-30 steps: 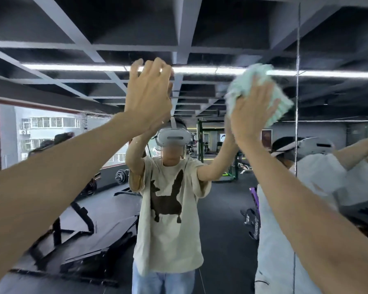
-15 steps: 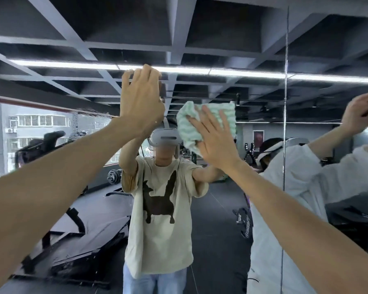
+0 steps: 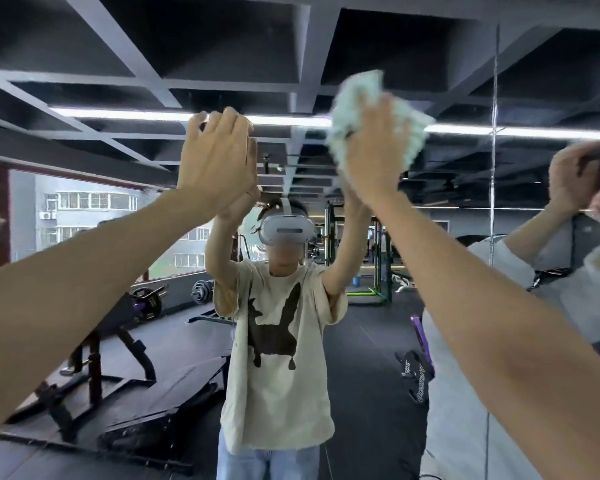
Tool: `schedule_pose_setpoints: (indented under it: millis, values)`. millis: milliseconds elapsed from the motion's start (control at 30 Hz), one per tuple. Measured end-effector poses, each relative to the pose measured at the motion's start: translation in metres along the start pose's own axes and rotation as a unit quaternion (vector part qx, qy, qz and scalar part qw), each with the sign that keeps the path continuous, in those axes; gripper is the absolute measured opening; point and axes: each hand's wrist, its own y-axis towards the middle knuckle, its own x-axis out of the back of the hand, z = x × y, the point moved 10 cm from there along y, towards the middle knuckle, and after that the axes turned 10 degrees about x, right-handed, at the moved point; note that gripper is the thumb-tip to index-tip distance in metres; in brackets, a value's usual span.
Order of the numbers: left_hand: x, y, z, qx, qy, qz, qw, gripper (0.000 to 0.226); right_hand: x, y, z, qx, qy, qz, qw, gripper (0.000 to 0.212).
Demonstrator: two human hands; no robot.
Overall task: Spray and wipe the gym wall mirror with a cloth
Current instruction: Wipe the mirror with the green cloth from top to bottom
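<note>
As a second person (image 3: 444, 393) crowds the right, left hand (image 3: 219, 157) lies flat on mirror (image 3: 361, 358); right hand (image 3: 374, 150) flat-presses crumpled cloth (image 3: 411, 133), axis unclear.

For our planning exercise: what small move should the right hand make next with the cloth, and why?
Probably sweep the cloth down the mirror: the right hand presses it high up, most of the mirror lies below, and the left hand braces flat against it.

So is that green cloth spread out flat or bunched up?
Bunched up: the cloth shows crumpled folds around the right hand pressing it on the mirror.
</note>
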Motion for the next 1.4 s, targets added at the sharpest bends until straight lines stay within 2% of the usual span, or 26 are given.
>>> schedule_pose_setpoints:
  millis: [67, 100, 133, 167, 233, 267, 300, 333, 400, 467, 500, 533, 600, 667, 733, 833, 900, 967, 1033, 1067, 1100, 1167, 1233, 1267, 1300, 1400]
  values:
    - [-0.003, 0.005, 0.008, 0.000, 0.005, -0.001, 1.000, 0.035, 0.007, 0.004, -0.037, -0.195, 0.039, -0.023, 0.980, 0.058]
    - [-0.003, 0.008, 0.011, 0.007, 0.001, -0.004, 1.000, 0.034, 0.006, 0.003, -0.020, -0.203, 0.051, -0.017, 0.978, 0.058]
    - [-0.001, 0.011, 0.015, 0.019, -0.005, -0.007, 1.000, 0.033, 0.005, 0.004, 0.014, -0.138, 0.040, -0.005, 0.990, 0.059]
    - [0.001, 0.013, 0.018, 0.029, -0.014, -0.011, 0.999, 0.033, -0.003, -0.001, 0.061, -0.011, 0.011, 0.020, 1.000, 0.060]
    - [0.003, 0.016, 0.022, 0.049, -0.034, -0.013, 0.998, 0.031, -0.027, -0.027, 0.133, 0.248, -0.034, 0.113, 0.962, 0.066]
    - [0.003, 0.017, 0.023, 0.054, -0.037, -0.012, 0.998, 0.030, -0.030, -0.028, 0.138, 0.303, -0.044, 0.128, 0.943, 0.065]
    - [0.002, 0.018, 0.025, 0.056, -0.032, -0.010, 0.998, 0.030, -0.023, -0.014, 0.125, 0.299, -0.035, 0.102, 0.948, 0.063]
    - [0.002, 0.018, 0.026, 0.055, -0.023, -0.010, 0.998, 0.030, -0.010, 0.007, 0.097, 0.225, -0.001, 0.053, 0.973, 0.061]
    - [0.005, 0.018, 0.029, 0.048, -0.008, -0.016, 0.999, 0.031, 0.008, 0.038, 0.014, -0.035, 0.058, -0.035, 0.997, 0.058]
    - [0.011, 0.019, 0.026, 0.030, -0.022, -0.027, 0.999, 0.031, 0.009, 0.035, -0.027, -0.207, 0.049, -0.025, 0.977, 0.059]
    - [0.015, 0.021, 0.026, 0.021, -0.030, -0.036, 0.999, 0.031, 0.007, 0.033, -0.013, -0.202, 0.033, -0.019, 0.979, 0.059]
    - [0.018, 0.025, 0.026, 0.016, -0.035, -0.044, 0.998, 0.031, 0.003, 0.033, 0.015, -0.132, 0.016, -0.018, 0.991, 0.059]
    - [0.016, 0.031, 0.030, 0.026, -0.027, -0.045, 0.998, 0.030, -0.014, 0.019, 0.092, 0.114, -0.019, 0.021, 0.993, 0.059]
    - [0.013, 0.037, 0.037, 0.048, -0.017, -0.040, 0.998, 0.029, -0.026, 0.008, 0.123, 0.255, -0.041, 0.067, 0.964, 0.057]
    - [0.013, 0.041, 0.045, 0.061, -0.009, -0.030, 0.998, 0.030, -0.015, 0.037, 0.097, 0.198, -0.037, 0.057, 0.978, 0.057]
    - [0.016, 0.048, 0.052, 0.032, -0.020, -0.029, 0.999, 0.032, 0.004, 0.076, 0.033, -0.062, 0.027, 0.004, 0.998, 0.059]
    - [0.021, 0.053, 0.062, 0.023, -0.024, -0.040, 0.999, 0.032, 0.001, 0.081, 0.049, -0.104, 0.027, -0.008, 0.994, 0.060]
    - [0.023, 0.056, 0.074, 0.033, -0.036, -0.045, 0.998, 0.032, -0.012, 0.081, 0.118, 0.050, 0.008, 0.002, 0.999, 0.061]
    - [0.025, 0.058, 0.081, 0.035, -0.043, -0.051, 0.997, 0.030, -0.028, 0.072, 0.172, 0.234, -0.015, 0.051, 0.971, 0.058]
    - [0.025, 0.059, 0.085, 0.033, -0.041, -0.049, 0.997, 0.030, -0.030, 0.078, 0.176, 0.268, -0.019, 0.063, 0.961, 0.058]
    - [0.025, 0.060, 0.088, 0.030, -0.035, -0.046, 0.998, 0.030, -0.026, 0.090, 0.163, 0.247, -0.016, 0.056, 0.967, 0.057]
    - [0.024, 0.061, 0.095, 0.020, -0.016, -0.027, 0.999, 0.032, -0.009, 0.115, 0.109, 0.075, 0.033, -0.010, 0.997, 0.058]
    - [0.024, 0.064, 0.103, 0.007, -0.008, -0.025, 1.000, 0.035, -0.005, 0.115, 0.063, -0.125, 0.056, -0.042, 0.990, 0.060]
    - [0.025, 0.065, 0.104, 0.000, -0.010, -0.028, 1.000, 0.035, -0.005, 0.112, 0.068, -0.152, 0.036, -0.038, 0.987, 0.061]
    - [0.025, 0.067, 0.106, -0.003, -0.011, -0.028, 1.000, 0.036, -0.004, 0.113, 0.089, -0.116, 0.023, -0.039, 0.992, 0.061]
    - [0.023, 0.073, 0.120, 0.018, -0.019, -0.029, 0.999, 0.040, -0.018, 0.115, 0.189, 0.177, 0.019, 0.000, 0.984, 0.059]
